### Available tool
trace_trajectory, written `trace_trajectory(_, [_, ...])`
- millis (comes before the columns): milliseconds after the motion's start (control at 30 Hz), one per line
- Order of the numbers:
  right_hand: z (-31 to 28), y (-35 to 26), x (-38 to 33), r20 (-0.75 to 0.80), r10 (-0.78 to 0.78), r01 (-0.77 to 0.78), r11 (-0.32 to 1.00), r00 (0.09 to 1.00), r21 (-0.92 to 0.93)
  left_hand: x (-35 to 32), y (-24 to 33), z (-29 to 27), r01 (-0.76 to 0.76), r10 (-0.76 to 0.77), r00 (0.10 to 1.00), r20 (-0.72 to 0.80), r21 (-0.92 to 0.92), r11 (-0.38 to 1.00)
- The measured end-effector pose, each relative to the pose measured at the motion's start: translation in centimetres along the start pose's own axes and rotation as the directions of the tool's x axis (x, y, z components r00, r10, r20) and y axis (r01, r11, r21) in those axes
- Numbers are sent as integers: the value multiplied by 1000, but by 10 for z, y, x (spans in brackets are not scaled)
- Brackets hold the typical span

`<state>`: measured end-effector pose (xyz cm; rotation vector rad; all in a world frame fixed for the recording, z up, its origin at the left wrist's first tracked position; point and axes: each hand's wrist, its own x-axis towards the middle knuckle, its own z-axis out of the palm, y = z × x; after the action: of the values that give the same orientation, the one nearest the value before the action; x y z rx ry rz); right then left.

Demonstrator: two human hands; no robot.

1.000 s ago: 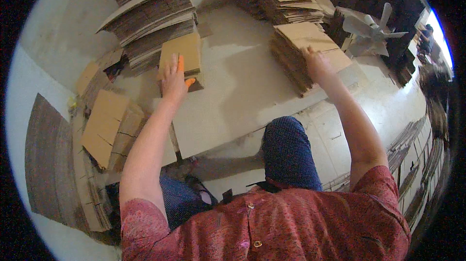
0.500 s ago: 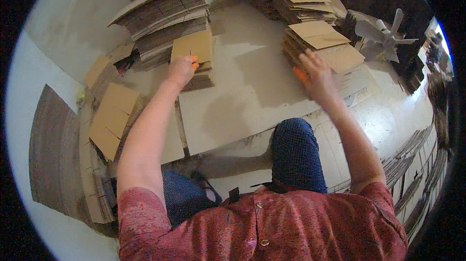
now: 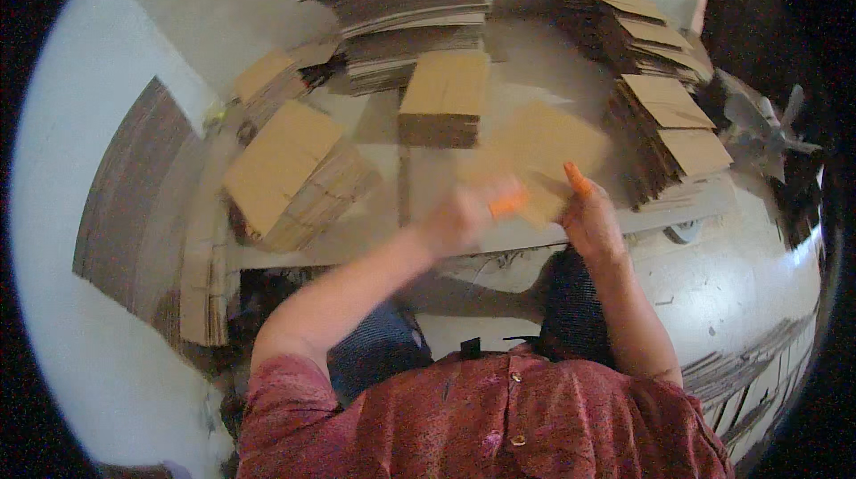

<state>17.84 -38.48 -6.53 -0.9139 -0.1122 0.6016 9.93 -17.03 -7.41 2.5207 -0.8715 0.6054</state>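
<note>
— So what lies around the hands?

— Cardboard, mostly. A small stack of flat pieces (image 3: 443,98) sits mid-worktop (image 3: 383,212), just beyond the hands. A tilted stack (image 3: 294,171) stands to the left near the worktop's edge, taller piles (image 3: 410,11) rise at the back, and a stepped stack (image 3: 664,127) runs along the right. A pale fan (image 3: 767,127) stands past that stack, off to the far right. Low down are the person's knees and a red patterned shirt.

— Anything between the hands?

— A single cardboard sheet (image 3: 544,154), blurred, raised above the worktop, in front of the small stack and left of the stepped one.

— And the left hand (image 3: 459,216)?

— Smeared by motion. It seems curled at the sheet's lower left edge, with an orange fingertip cover (image 3: 508,205) showing; how far it is closed I cannot tell.

— The right hand (image 3: 588,216)?

— Sharper. It grips the sheet's lower right edge, fingers partly curled, one orange-tipped finger (image 3: 578,179) pointing up against the cardboard.

— How are the arms set?

— Both forearms come up from the lower edge and draw together toward the sheet, the left reaching from further out, the right nearly straight up over the knee.
</note>
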Motion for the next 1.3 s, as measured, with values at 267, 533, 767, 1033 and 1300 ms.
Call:
trace_trajectory(267, [-15, 26, -28, 36, -348, 294, 728, 937, -619, -106, -17, -110, 734, -675, 586, -449, 646, 208])
trace_trajectory(533, [4, 14, -41, 46, -231, 159, 502, 972, -850, -150, -48, -188, 798, -851, 415, -321, 578, 171])
trace_trajectory(767, [46, 2, -71, 245, -565, 613, 681, 788, -401, -47, 21, -145, 854, -860, 499, -107, -104, 509])
trace_trajectory(1033, [38, -8, -54, 305, -497, 564, 538, 813, -627, 17, 69, -92, 821, -749, 526, 403, -472, 322])
trace_trajectory(1300, [12, -10, -35, 240, -338, 375, 421, 910, -826, 27, 63, -60, 680, -638, 728, 252, -383, 625])
